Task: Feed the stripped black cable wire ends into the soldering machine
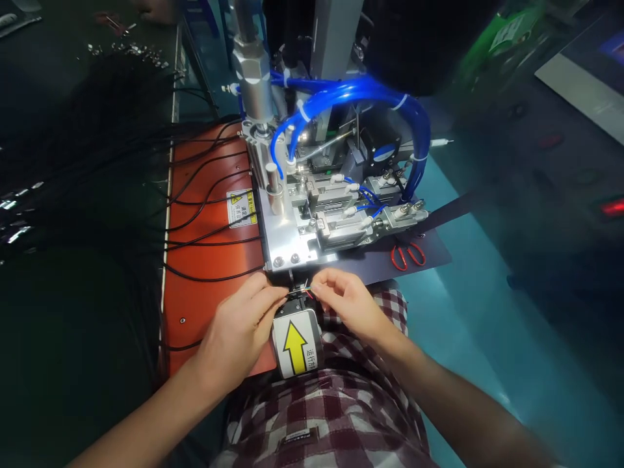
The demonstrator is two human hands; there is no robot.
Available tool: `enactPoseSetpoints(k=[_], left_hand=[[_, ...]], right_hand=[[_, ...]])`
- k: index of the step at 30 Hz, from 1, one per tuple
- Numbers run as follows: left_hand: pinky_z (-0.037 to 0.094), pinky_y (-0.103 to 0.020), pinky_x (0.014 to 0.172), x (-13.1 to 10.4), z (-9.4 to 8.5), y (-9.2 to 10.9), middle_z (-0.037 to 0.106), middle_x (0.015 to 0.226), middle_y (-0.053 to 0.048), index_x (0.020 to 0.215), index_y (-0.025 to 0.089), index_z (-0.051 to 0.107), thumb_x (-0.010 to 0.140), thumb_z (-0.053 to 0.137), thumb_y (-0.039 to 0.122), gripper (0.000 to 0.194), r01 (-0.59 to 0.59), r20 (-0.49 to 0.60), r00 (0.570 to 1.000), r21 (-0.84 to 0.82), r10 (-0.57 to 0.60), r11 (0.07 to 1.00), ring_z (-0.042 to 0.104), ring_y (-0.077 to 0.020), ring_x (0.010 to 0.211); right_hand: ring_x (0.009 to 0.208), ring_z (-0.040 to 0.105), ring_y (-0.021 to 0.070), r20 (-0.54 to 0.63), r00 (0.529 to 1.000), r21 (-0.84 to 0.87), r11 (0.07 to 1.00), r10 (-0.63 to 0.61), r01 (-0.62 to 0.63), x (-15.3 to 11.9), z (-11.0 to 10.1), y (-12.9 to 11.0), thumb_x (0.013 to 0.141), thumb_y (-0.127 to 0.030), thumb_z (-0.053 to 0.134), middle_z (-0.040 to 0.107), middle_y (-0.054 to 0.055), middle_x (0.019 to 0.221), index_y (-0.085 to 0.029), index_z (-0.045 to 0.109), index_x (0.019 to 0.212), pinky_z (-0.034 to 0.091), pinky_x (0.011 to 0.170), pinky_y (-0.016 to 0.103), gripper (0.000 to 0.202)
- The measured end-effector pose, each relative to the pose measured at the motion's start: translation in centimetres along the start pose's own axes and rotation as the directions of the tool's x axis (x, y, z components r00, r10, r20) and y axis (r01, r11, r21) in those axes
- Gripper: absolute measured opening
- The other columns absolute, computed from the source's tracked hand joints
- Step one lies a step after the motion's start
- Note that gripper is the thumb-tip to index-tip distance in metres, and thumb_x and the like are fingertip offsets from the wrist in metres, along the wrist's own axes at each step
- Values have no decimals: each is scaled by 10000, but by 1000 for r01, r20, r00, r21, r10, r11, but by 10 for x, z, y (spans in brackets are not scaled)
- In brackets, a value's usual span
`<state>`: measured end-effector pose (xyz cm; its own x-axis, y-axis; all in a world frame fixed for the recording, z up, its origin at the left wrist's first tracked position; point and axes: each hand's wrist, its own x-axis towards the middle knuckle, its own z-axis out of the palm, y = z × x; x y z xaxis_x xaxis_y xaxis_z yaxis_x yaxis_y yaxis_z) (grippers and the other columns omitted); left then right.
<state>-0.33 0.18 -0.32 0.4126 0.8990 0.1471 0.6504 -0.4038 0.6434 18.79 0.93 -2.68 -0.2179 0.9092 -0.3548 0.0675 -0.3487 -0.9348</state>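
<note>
At the near end of a metal machine (287,240), my left hand (240,320) pinches a thin cable at the left of a small black fixture (292,304). Facing it from the right, my right hand (345,300) pinches the fine coloured wires (308,290), one of them red. The wires lie across the top of the fixture between my fingertips. Just below is a white label with a yellow arrow (295,344). Several black cables (209,244) run over the orange surface (195,305) to the machine's left side.
Blue air hoses (361,91) arch over the machine's cylinders. Red-handled scissors (408,257) lie on the dark plate (436,253) at the right. A large bundle of black cables (112,130) with metallic ends covers the left. A warning label (242,208) is on the orange surface.
</note>
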Motion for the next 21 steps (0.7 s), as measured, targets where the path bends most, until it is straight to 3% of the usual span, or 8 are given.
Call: enactPoseSetpoints(k=[6, 11, 21], left_hand=[[433, -217, 613, -3, 0, -7, 518, 797, -25, 1175, 164, 566, 902, 396, 116, 326, -125, 132, 984, 30, 120, 992, 520, -129, 701], [438, -241, 590, -2, 1, -9, 520, 802, -42, 1182, 160, 569, 911, 345, 133, 352, -183, 166, 974, 160, 156, 970, 509, -150, 695], [447, -270, 582, -2, 4, -11, 552, 822, -64, 1176, 159, 583, 905, 336, 133, 368, -224, 170, 968, 269, 183, 937, 519, -175, 692]], right_hand=[[494, 408, 86, 19, 1000, -6, 1000, 22, -22, 4, -1, 0, 793, -327, 580, 463, -46, 570, -157, 543, 704, 321, 473, 224, 195], [501, 400, 88, 20, 999, -12, 999, 44, -44, 7, -2, 2, 787, -335, 577, 464, -42, 576, -155, 545, 706, 319, 479, 226, 200], [487, 379, 84, 16, 999, -29, 999, 36, -35, 7, -1, 3, 787, -339, 576, 452, -50, 548, -152, 551, 699, 304, 453, 218, 208]])
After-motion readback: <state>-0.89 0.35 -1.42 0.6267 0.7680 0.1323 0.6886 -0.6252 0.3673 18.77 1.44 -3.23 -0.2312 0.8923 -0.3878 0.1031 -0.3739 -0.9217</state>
